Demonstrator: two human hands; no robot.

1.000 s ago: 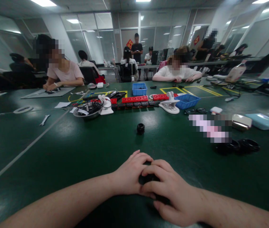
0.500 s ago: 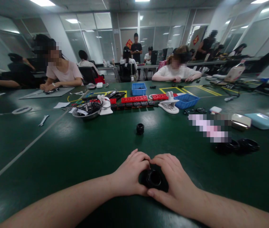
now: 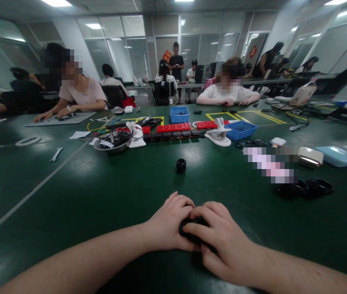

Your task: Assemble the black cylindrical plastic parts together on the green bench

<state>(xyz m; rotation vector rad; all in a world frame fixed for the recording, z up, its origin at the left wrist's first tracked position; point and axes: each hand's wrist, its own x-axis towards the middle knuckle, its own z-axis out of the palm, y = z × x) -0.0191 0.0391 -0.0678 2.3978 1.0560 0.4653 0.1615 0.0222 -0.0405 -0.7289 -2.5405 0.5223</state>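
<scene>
Both my hands are wrapped round one round black part (image 3: 188, 225) on the green table (image 3: 100, 192), near the front edge. My left hand (image 3: 170, 222) grips its left side with curled fingers. My right hand (image 3: 222, 241) lies over its top and right side, fingers closed across it, so only a dark sliver shows. A second small black ring-shaped part (image 3: 181, 165) stands alone on the table a little beyond my hands.
Black rings (image 3: 309, 188) lie to the right, beside cases (image 3: 338, 156). Farther back are a metal bowl with cables (image 3: 113, 142), red and black strips (image 3: 173, 130), two blue bins (image 3: 240, 130) and a wrench (image 3: 56, 154). Other people sit across the table.
Half a second ago my right hand was drawn back and the black part's open top showed; now its fingers have closed over the part again. My left hand has kept its grip.
</scene>
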